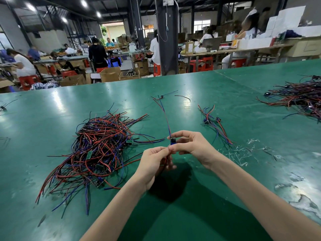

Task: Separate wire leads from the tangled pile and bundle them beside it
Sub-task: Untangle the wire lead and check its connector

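A tangled pile (97, 150) of red, blue and black wire leads with small green boards lies on the green table (199, 214), left of my hands. My left hand (154, 162) grips red and dark wires below a small blue and black connector (172, 141). My right hand (189, 145) pinches that connector between thumb and fingers. A red and blue lead (165, 117) rises from the connector and trails away across the table. A small set of separated leads (215, 124) with connectors lies to the right of my hands.
A second large wire pile (298, 98) sits at the far right. A few loose thin wires (166, 96) lie further back in the middle. Scuffed white marks (238, 153) show on the table at right. People work at benches beyond the table's far edge.
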Motion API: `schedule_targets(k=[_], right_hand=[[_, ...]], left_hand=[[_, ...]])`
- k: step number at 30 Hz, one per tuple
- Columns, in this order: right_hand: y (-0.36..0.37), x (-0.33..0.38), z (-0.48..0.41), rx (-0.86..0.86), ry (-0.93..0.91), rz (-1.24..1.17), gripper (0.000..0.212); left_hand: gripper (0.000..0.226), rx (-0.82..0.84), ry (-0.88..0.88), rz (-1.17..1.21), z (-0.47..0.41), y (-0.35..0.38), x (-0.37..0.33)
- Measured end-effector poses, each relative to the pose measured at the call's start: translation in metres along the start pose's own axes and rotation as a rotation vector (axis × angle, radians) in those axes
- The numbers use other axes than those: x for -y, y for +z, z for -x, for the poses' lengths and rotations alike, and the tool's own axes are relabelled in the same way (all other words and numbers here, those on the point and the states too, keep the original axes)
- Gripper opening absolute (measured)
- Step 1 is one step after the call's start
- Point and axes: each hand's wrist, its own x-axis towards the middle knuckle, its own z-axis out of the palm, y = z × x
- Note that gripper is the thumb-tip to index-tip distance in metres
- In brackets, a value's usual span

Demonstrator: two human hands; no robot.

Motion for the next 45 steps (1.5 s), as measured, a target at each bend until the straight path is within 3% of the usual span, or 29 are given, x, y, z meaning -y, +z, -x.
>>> schedule_targets(k=[5, 10, 20, 32, 39, 45], right_hand=[[0.002, -0.005, -0.002, -0.088, -0.054, -0.026, 0.025], [0.004, -0.01, -0.004, -0.093, -0.085, -0.087, 0.027], [0.008, -0.014, -0.006, -0.101, -0.027, -0.308, 0.033], [-0.002, -0.019, -0.017, -0.247, -0.074, -0.18, 0.034], [-0.023, -0.016, -0.026, -0.4, -0.093, -0.18, 0.033], [-0.034, -0.018, -0.032, -0.516, -0.124, -0.165, 0.033]], left_hand=[[0.018, 0.085, 0.018, 0.065, 0.0, 0.002, 0.003], [0.02, 0.071, 0.031, 0.025, 0.0, 0.001, 0.001], [0.022, 0.064, -0.108, 0.074, 0.003, 0.0, -0.002], [0.017, 0.144, -0.092, -0.064, 0.008, 0.007, 0.001], [0.017, 0.299, -0.182, -0.097, 0.014, 0.01, -0.007], [0.02, 0.35, -0.115, -0.175, 0.019, 0.015, -0.007]])
